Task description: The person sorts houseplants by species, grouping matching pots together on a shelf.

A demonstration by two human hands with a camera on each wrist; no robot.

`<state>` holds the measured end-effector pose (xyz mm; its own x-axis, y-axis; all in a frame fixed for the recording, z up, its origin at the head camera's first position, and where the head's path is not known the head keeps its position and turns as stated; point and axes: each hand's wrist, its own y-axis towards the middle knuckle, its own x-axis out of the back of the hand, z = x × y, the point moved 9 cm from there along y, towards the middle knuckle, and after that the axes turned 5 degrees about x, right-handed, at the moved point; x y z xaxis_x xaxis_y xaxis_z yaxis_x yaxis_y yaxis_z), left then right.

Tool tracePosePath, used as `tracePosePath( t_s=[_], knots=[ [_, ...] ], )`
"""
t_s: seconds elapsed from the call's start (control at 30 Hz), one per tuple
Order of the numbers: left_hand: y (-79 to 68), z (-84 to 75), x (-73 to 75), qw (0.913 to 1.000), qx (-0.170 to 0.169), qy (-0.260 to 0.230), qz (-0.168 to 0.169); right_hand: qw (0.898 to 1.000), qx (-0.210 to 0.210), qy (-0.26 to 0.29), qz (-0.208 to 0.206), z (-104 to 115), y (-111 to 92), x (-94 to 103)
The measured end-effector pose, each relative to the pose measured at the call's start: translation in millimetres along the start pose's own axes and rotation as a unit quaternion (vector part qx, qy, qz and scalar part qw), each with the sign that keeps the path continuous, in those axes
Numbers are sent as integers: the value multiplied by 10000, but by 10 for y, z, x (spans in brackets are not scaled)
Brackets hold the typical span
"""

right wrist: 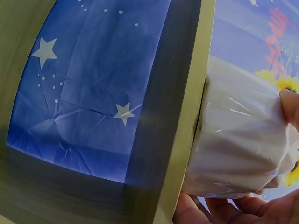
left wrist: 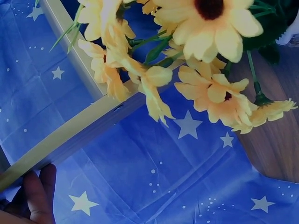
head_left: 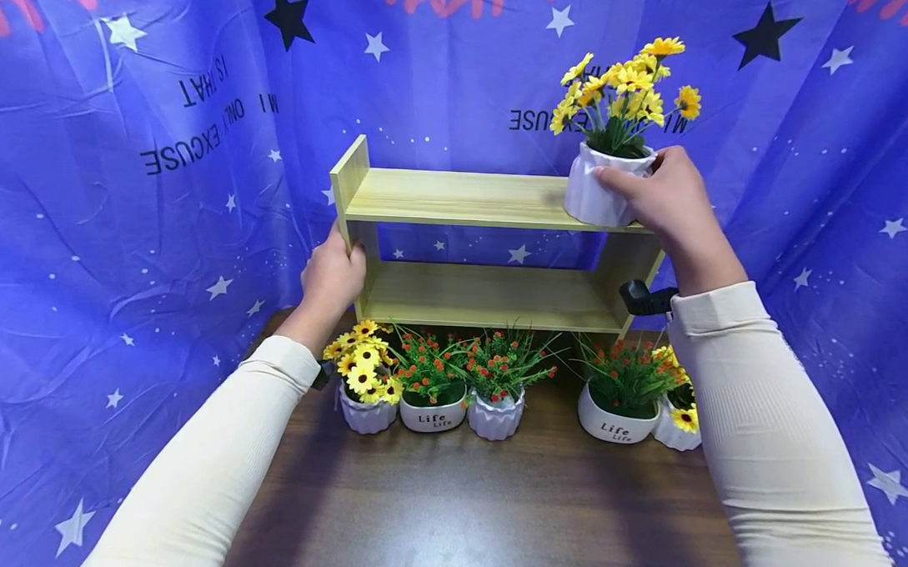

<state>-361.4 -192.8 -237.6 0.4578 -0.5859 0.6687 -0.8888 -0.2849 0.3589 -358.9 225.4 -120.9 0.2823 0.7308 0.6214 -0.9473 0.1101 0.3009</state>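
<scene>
My right hand (head_left: 671, 195) grips a white ribbed pot (head_left: 598, 188) of yellow daisies (head_left: 628, 85) at the right end of the top board of a small wooden shelf (head_left: 457, 196). In the right wrist view the base of the pot (right wrist: 240, 135) is right at the board's edge, with the thumb on one side and fingers on the other. My left hand (head_left: 334, 271) holds the shelf's left side panel. In the left wrist view its fingers (left wrist: 39, 191) curl at the panel's edge, and yellow flowers (left wrist: 210, 46) fill the upper part.
Along the shelf's front on the brown table (head_left: 431, 500) stand a yellow-flowered pot (head_left: 367, 416), an oval "Life" pot (head_left: 433, 416), a ribbed red-flowered pot (head_left: 496, 417), another "Life" pot (head_left: 618, 423) and a yellow-flowered pot (head_left: 677, 433) partly behind the right sleeve. A blue star-printed cloth (head_left: 461, 83) hangs behind.
</scene>
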Motion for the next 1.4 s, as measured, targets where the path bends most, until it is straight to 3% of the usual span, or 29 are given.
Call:
tracePosePath(
  t_s=[0.57, 0.9, 1.1, 1.4],
  knots=[
    [-3, -4, -10, 10000, 76, 32, 24, 9995, -283, 112, 35, -26, 136, -73],
    [-5, 5, -14, 10000, 75, 50, 21, 9991, -68, 98, -417, -42, 92, -91],
    [-22, 19, -40, 9999, 92, 33, 79, 9979, 148, 360, -510, -66, -43, -92],
    [-10, 2, -6, 10000, 15, 59, 21, 9912, 419, 971, -796, -220, -478, 68]
  ],
)
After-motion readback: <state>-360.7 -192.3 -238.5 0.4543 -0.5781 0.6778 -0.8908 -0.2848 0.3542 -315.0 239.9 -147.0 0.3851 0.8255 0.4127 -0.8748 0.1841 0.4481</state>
